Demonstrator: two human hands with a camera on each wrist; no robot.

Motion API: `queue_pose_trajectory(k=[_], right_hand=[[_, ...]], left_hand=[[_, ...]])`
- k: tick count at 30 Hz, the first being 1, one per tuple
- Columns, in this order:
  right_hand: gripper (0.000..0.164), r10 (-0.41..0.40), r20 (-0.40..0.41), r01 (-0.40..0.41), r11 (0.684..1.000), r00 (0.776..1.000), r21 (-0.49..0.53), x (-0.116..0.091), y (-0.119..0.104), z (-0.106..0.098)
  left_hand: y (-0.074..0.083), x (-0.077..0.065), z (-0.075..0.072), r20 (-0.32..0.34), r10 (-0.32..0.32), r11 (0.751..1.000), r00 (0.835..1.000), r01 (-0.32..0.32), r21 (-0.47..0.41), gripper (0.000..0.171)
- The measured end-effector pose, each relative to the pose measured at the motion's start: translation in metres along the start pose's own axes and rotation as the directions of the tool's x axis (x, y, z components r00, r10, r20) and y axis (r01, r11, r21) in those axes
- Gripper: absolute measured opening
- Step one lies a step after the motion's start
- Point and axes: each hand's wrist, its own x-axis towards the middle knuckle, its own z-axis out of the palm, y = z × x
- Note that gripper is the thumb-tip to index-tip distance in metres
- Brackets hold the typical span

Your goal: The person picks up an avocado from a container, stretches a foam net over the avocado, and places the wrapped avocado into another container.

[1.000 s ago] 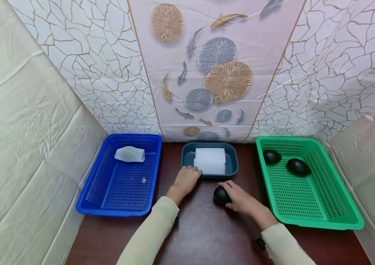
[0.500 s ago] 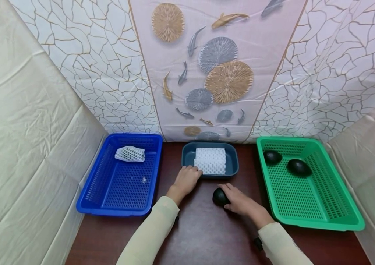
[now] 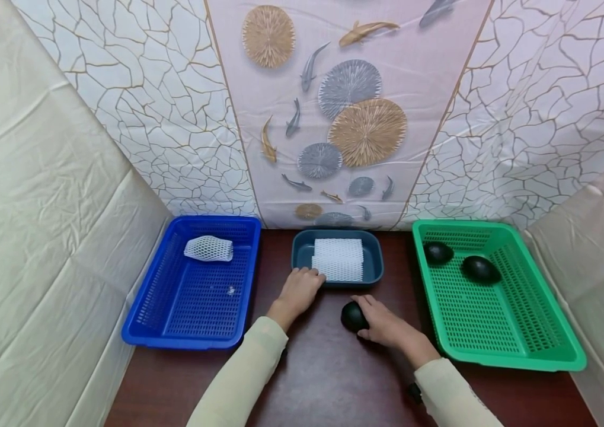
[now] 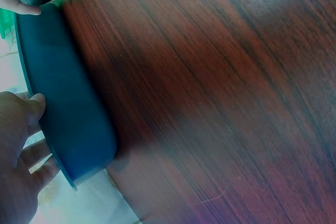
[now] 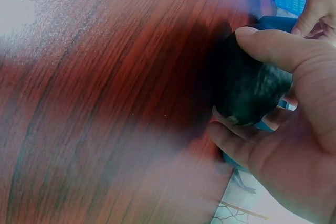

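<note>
My right hand (image 3: 385, 323) grips a dark avocado (image 3: 353, 317) close over the table, in front of the small teal tray. In the right wrist view the thumb lies on one side of the avocado (image 5: 249, 87) and fingers curl round the other. My left hand (image 3: 300, 290) holds the near left rim of the teal tray (image 3: 374, 267). The left wrist view shows the thumb on the outer face of the tray wall (image 4: 68, 98) and fingers over the rim. White foam net sleeves (image 3: 338, 261) lie flat in that tray.
At left stands a blue basket (image 3: 184, 341) with a foam-sleeved item (image 3: 208, 248) inside. The green basket (image 3: 515, 360) at right holds two more dark avocados (image 3: 481, 270). Patterned cloth (image 3: 334, 118) hangs behind the brown table (image 3: 312, 379).
My right hand has shifted slightly left with the avocado. The left hand stays on the tray rim, and the baskets have not moved.
</note>
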Motion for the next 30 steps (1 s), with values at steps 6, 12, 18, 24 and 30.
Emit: queue_pose_trajectory(k=[6,12,18,24,30], right_hand=[[0.08,0.018,0.007,-0.018,1.0,1.0,0.005,-0.0005,-0.0009,0.0003],[0.082,0.031,0.025,-0.031,0.999,0.999,0.017,0.0,-0.001,0.0003],[0.081,0.025,0.019,-0.025,1.0,1.0,0.018,0.0004,-0.0002,0.0012],[0.083,0.031,0.028,-0.032,0.999,0.999,0.029,0.0011,-0.0007,0.0018],[0.084,0.039,0.033,-0.041,0.998,0.999,0.037,0.0009,-0.0008,0.0021]], left_hand=[[-0.0001,0.0006,-0.0001,0.008,-0.001,1.0,1.0,0.001,0.0,0.019],[-0.0001,0.001,0.0002,0.004,0.0,1.0,1.0,0.0,0.01,0.019],[0.0005,0.0006,-0.0009,0.008,-0.002,1.0,1.0,0.002,0.012,0.02],[0.001,0.001,0.0003,0.016,-0.007,1.0,1.0,0.007,0.015,0.02],[0.0012,0.0008,0.0009,0.011,-0.007,1.0,1.0,0.007,0.016,0.019]])
